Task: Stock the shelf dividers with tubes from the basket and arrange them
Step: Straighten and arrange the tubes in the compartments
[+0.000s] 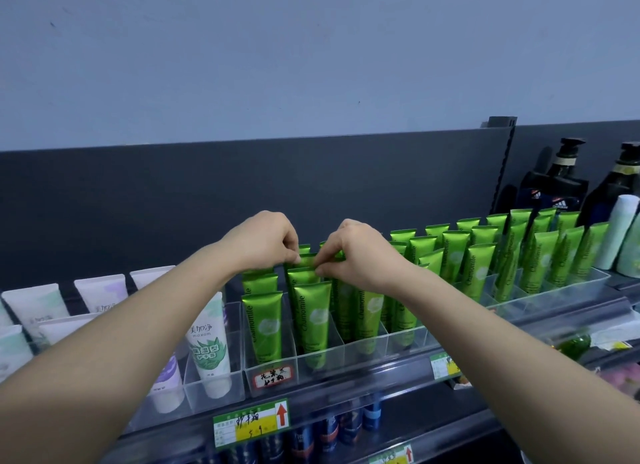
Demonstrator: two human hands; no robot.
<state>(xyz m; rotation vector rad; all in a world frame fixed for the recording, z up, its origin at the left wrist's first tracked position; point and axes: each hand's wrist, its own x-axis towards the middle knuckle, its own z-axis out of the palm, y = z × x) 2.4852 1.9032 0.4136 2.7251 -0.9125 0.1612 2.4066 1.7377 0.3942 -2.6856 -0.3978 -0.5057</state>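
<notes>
Wall (311, 47): blue-grey, far above the label (273, 377).

Panel (207, 193): dark, upright, behind and above the label, running the width of the shelf (381, 377).

Shelf: its clear front rail passes just below the label.

Dividers (408, 339): clear plastic lanes. The label is stuck on the front of one lane, and further lanes run left and right of it.

Green tubes (263, 325): standing caps down, in files front to back. They fill the label's lane and the lanes to its right, out to the far right end.

Bottles (564, 176): dark pump type, far right of the label and well behind it.

White tubes (211, 339): in the lanes left of the label, caps down.

Left hand (263, 241) and right hand (360, 255): both above the label and reaching in from the front. The fingers are curled, with thumb and fingertips pinching the top crimp of one tube (304, 262).

Tube: green and upright, in the lane just right of the label's lane, behind two other tubes. One hand holds each end of its crimp.

Price tag (251, 423): green and yellow with a red arrow, on the rail directly below the label.

Label: red-bordered and handwritten; the characters are not legible to me.
</notes>
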